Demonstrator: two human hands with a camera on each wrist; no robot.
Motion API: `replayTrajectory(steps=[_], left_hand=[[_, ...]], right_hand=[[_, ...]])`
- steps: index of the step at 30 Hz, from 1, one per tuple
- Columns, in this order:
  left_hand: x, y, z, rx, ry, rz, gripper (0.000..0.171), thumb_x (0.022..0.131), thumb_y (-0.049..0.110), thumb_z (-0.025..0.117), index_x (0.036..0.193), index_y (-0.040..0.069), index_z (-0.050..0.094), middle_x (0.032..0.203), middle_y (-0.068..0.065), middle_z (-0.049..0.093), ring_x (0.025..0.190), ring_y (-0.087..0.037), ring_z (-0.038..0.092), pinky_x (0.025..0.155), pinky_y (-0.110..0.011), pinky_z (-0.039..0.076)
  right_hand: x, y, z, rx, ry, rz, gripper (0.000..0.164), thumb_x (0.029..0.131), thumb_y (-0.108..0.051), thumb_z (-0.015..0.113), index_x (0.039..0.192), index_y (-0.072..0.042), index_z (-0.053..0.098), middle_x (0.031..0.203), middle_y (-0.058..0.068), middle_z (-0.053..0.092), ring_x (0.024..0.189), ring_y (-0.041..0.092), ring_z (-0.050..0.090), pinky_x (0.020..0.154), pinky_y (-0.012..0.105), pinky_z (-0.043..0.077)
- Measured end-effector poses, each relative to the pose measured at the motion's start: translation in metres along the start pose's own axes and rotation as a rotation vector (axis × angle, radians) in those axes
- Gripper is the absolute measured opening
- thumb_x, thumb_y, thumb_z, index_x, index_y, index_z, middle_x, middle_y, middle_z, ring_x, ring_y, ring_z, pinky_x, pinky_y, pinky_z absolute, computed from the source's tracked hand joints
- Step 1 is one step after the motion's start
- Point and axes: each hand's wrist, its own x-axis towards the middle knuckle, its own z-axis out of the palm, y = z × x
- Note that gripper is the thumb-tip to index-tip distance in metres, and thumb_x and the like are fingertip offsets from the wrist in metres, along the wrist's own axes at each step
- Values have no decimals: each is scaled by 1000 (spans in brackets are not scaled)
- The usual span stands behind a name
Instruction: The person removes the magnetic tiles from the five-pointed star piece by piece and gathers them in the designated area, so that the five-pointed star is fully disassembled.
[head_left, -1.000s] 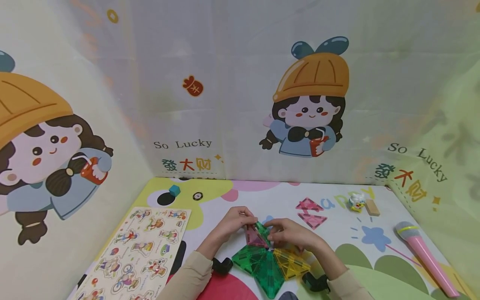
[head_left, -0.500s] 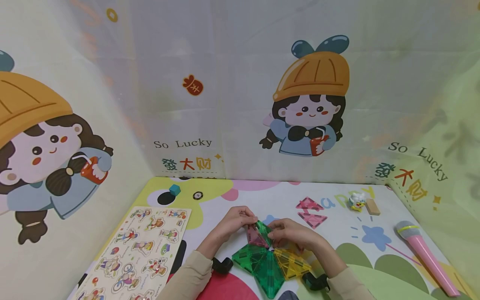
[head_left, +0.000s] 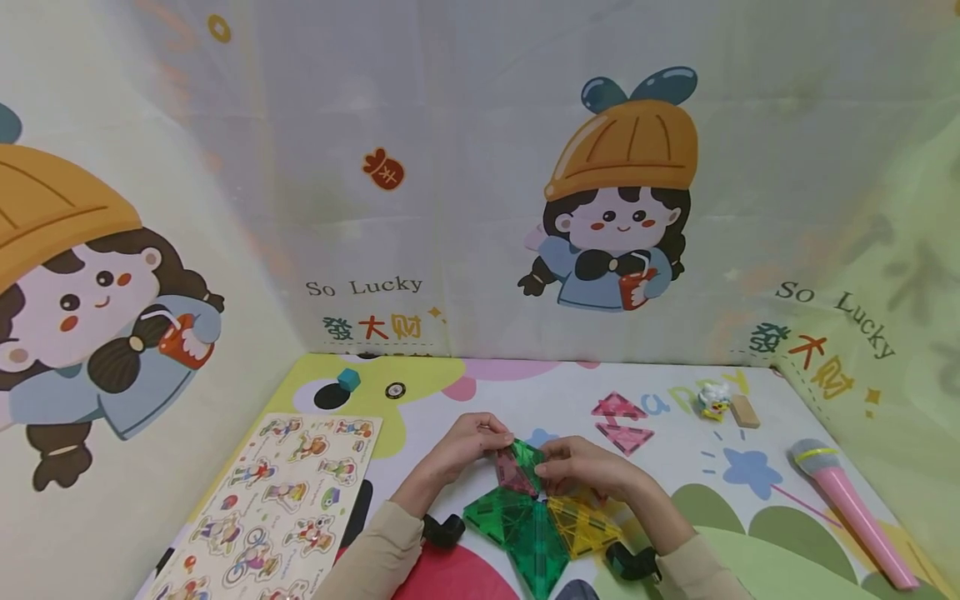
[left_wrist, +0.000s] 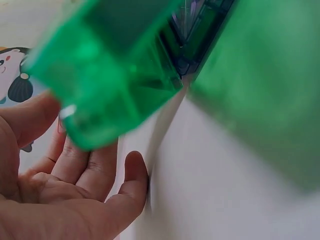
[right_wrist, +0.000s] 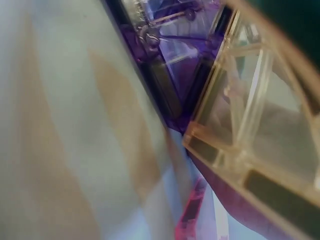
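Between both hands a green magnetic tile (head_left: 529, 455) stands tilted, overlapping a pink magnetic tile (head_left: 512, 473) in the head view. My left hand (head_left: 471, 442) pinches the tiles' upper corner; in the left wrist view the thumb (left_wrist: 37, 117) meets the corner of green plastic. From the other side, my right hand (head_left: 581, 465) pinches the green tile's right edge with thumb and fingertips. Below them a fan of tiles lies on the mat: a green pair (head_left: 497, 515), a darker green one (head_left: 538, 554) and a yellow one (head_left: 583, 527). The right wrist view shows a purple tile (right_wrist: 175, 60) close up.
Two pink tile pieces, one triangle (head_left: 625, 439) nearest, lie behind my right hand. A picture puzzle board (head_left: 277, 500) covers the left side. Farther off are a blue cube (head_left: 348, 380), a small toy figure (head_left: 714, 402), a wooden block (head_left: 745, 412) and a pink microphone (head_left: 855, 517).
The green tile has turned to show more of its face, leaning over the pink one. Both hands stay nearly in place.
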Motion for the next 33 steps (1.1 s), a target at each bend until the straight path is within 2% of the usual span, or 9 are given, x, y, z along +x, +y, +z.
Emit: replayTrajectory(steps=[3,6,10,18,22,28,33], left_hand=[[0,1,0,6,6,-2,22,91,16,71,96,-4,67,80,3,64,72,-10,56,69,-28,48],[0,2,1,18,8,-3,23,90,17,72,97,-5,67,79,3,64,72,-10,56,68,-28,48],[0,2,2,26,12,-6,23,90,18,72,97,-4,67,79,3,63,72,-10,56,68,-28,48],[0,2,3,29,12,0,22,90,17,72,95,-4,68,76,4,63,70,-11,56,65,-27,47],[0,1,3,37,17,0,22,90,17,72,95,-3,68,75,4,63,70,-12,56,65,-27,47],[0,1,2,38,17,4,22,90,17,72,95,-4,68,75,4,64,69,-11,56,65,-28,47],[1,0,2,53,17,5,22,90,17,72,96,-3,68,73,5,64,69,-12,55,63,-27,45]], right_hand=[[1,2,0,-22,88,0,31,94,-26,67,112,0,63,87,6,63,77,18,58,63,27,47],[2,3,0,-11,134,0,33,92,-23,70,112,2,62,88,4,59,79,17,53,67,28,46],[2,5,0,47,122,3,34,93,-21,69,113,6,60,88,4,60,79,16,54,69,27,47],[2,6,0,116,65,10,32,94,-19,67,110,7,56,79,2,57,67,13,51,60,25,45],[1,5,1,90,63,11,30,94,-20,66,106,6,57,77,2,55,63,13,48,57,26,43],[-2,-3,2,0,136,8,29,93,-23,69,99,4,60,77,3,55,59,16,40,52,27,35],[0,-1,0,23,141,-15,26,92,-19,69,96,4,59,73,1,53,57,14,38,52,27,35]])
